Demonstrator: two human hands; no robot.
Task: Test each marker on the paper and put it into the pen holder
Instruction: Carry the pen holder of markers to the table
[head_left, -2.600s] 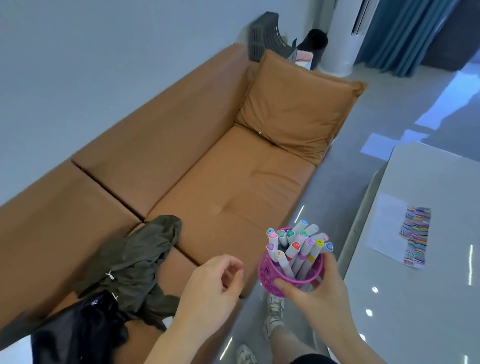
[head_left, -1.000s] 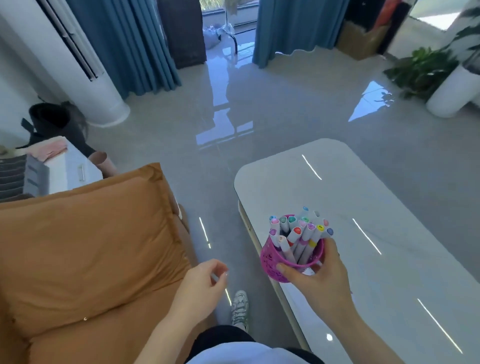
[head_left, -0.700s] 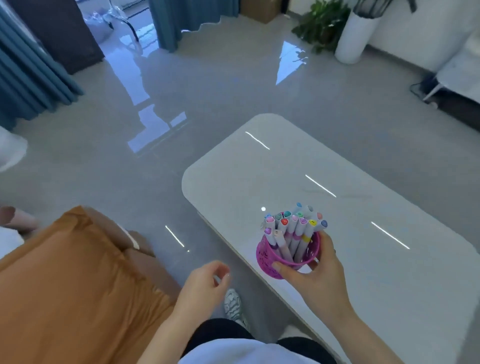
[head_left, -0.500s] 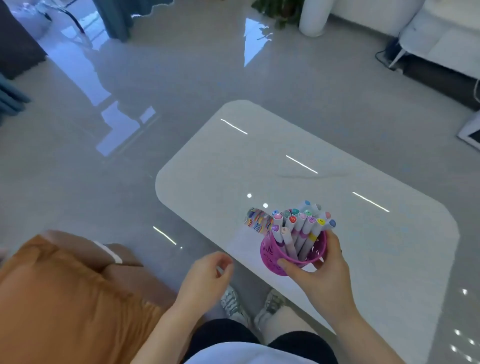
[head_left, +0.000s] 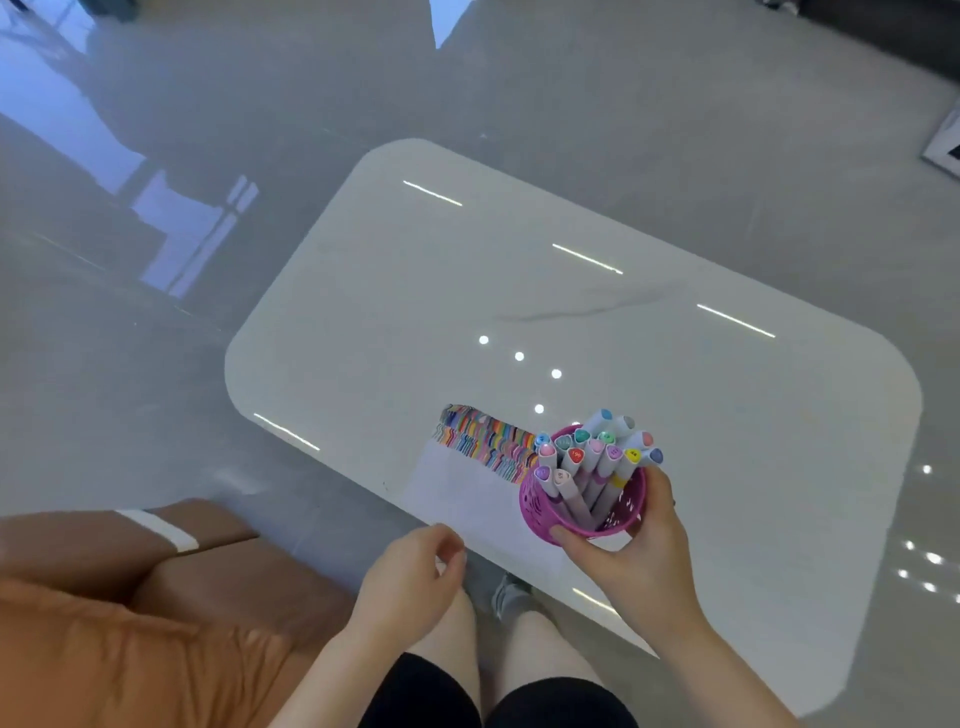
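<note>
Pink pen holder (head_left: 540, 512) full of capped markers (head_left: 597, 457), held above the near edge of the white bench (head_left: 571, 312), right hand (head_left: 634, 556) fingers (head_left: 655, 486) gripping its wall, paper (head_left: 462, 491) with coloured strokes lying just left, left hand (head_left: 410, 582) loosely curled, holding nothing, brown sofa (head_left: 130, 623) near left.

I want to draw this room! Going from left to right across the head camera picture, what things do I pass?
Orange-brown leather sofa → left hand → pink perforated plastic pen holder, full of pastel-capped markers.
</note>
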